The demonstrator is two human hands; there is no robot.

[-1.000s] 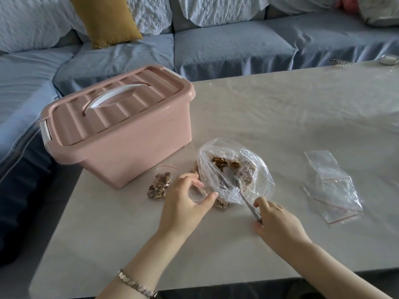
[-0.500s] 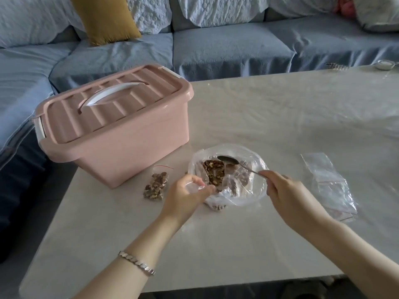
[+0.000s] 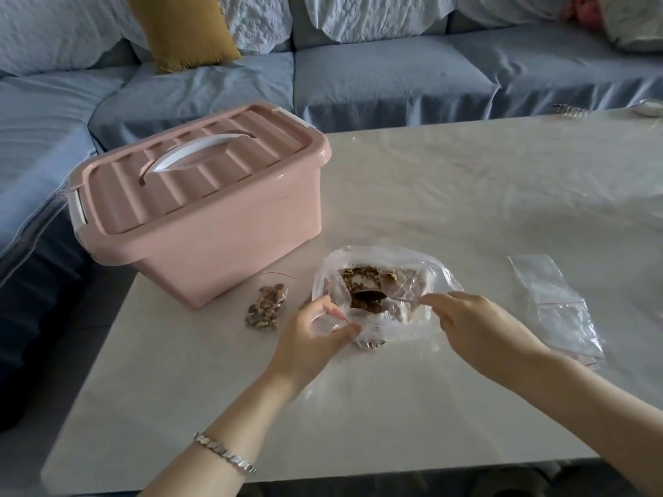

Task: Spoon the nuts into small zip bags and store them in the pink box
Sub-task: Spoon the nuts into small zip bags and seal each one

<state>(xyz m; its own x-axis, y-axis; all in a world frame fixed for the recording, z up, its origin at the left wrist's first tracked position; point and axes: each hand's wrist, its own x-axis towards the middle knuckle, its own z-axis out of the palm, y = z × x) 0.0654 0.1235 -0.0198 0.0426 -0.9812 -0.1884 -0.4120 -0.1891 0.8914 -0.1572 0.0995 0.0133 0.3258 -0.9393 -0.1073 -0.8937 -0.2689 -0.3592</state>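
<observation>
The left hand (image 3: 315, 340) pinches the mouth of a small zip bag (image 3: 329, 321), touching the big clear bag (image 3: 425, 278). The right hand (image 3: 477, 328) grips a spoon (image 3: 372, 297), its bowl among the nuts (image 3: 360, 276). A filled bag (image 3: 267, 306) lies left on the table (image 3: 430, 191), spare bags (image 3: 556, 303) right. Behind stands the pink box (image 3: 201, 209), lid on.

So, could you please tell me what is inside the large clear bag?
Brown nuts and the bowl of a spoon, whose handle the right hand holds. Crumpled folds of the large clear bag hide how many remain.
</observation>
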